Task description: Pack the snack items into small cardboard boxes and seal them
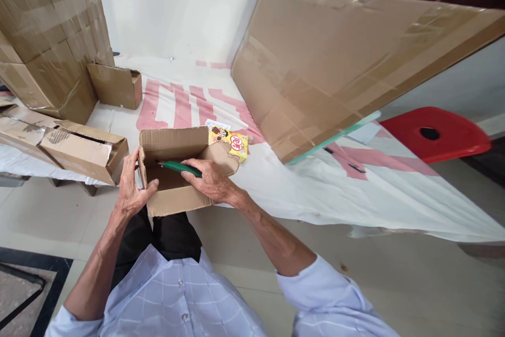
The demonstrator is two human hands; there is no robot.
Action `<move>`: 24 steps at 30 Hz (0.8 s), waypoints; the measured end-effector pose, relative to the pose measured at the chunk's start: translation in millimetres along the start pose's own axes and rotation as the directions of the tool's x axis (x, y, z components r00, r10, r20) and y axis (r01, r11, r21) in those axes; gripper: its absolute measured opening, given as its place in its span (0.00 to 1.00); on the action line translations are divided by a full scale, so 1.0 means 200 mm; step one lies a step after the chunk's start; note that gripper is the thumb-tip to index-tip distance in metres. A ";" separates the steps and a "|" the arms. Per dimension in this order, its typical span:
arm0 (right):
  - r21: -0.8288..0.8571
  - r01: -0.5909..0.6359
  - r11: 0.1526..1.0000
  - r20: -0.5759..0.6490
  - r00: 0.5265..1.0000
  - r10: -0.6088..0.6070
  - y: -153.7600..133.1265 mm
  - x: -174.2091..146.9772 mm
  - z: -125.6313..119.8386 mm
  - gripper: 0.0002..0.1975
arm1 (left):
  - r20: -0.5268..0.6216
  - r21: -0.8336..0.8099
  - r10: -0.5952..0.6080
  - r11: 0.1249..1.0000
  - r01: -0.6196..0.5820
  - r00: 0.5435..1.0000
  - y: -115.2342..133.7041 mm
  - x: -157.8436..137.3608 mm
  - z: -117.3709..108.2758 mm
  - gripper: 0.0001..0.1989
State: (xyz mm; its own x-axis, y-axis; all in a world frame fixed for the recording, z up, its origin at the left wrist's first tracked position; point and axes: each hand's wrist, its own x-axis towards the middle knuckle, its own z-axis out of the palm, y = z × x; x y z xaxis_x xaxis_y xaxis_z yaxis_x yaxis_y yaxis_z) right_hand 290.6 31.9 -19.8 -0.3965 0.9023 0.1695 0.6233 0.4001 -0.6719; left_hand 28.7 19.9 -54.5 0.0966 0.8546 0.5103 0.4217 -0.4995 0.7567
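A small open cardboard box (pixel 179 201) rests at the table's front edge, its inside facing up toward me. My left hand (pixel 134 187) grips the box's left wall, thumb inside and fingers outside. In my right hand (pixel 209 178) is a green utility knife (pixel 177 167), held inside the box with its tip pointing at the left wall. The tip is small and hard to make out against the cardboard. Just behind the box's right side lies a yellow printed packet (pixel 234 143), partly hidden by a cardboard flap.
Long cardboard boxes (pixel 74 145) lie at the left, with a small box (pixel 114 86) and a tall taped stack (pixel 51 37) behind. A large cardboard sheet (pixel 335 58) leans at the right. Beyond it stands a red stool (pixel 437 134). A dark pen-like item (pixel 357 167) lies on the white cloth (pixel 276 190).
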 end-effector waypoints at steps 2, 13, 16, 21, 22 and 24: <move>-0.003 -0.002 1.000 -0.004 1.000 0.002 0.00 0.00 0.00 0.12 | -0.001 0.003 0.001 1.000 -0.001 1.000 0.00 0.00 0.00 0.41; -0.007 -0.002 1.000 -0.003 1.000 0.002 0.00 0.00 0.00 0.12 | -0.005 0.004 0.006 1.000 -0.006 1.000 0.00 0.00 0.01 0.41; 0.005 0.008 1.000 -0.005 1.000 -0.008 0.00 0.00 0.00 0.12 | -0.009 0.005 0.000 1.000 0.000 1.000 0.00 -0.01 0.01 0.42; 0.004 0.005 1.000 -0.003 1.000 -0.005 0.00 0.00 0.00 0.12 | -0.005 0.011 -0.010 1.000 0.010 1.000 -0.01 -0.01 0.01 0.43; 0.004 0.005 1.000 -0.001 1.000 -0.005 0.00 0.00 0.01 0.12 | -0.005 0.014 -0.013 1.000 0.013 1.000 -0.01 -0.01 0.01 0.43; 0.003 0.005 1.000 -0.002 1.000 -0.005 0.00 0.00 0.01 0.12 | -0.003 0.019 -0.012 1.000 0.012 1.000 -0.01 -0.01 0.01 0.43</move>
State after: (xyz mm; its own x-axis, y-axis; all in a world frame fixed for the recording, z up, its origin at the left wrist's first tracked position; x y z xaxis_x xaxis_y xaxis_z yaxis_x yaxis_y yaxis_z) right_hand 290.0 31.1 -21.0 -0.3986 0.9004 0.1742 0.6190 0.4043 -0.6734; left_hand 29.3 18.8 -58.4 0.0886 0.8598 0.5029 0.4397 -0.4868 0.7548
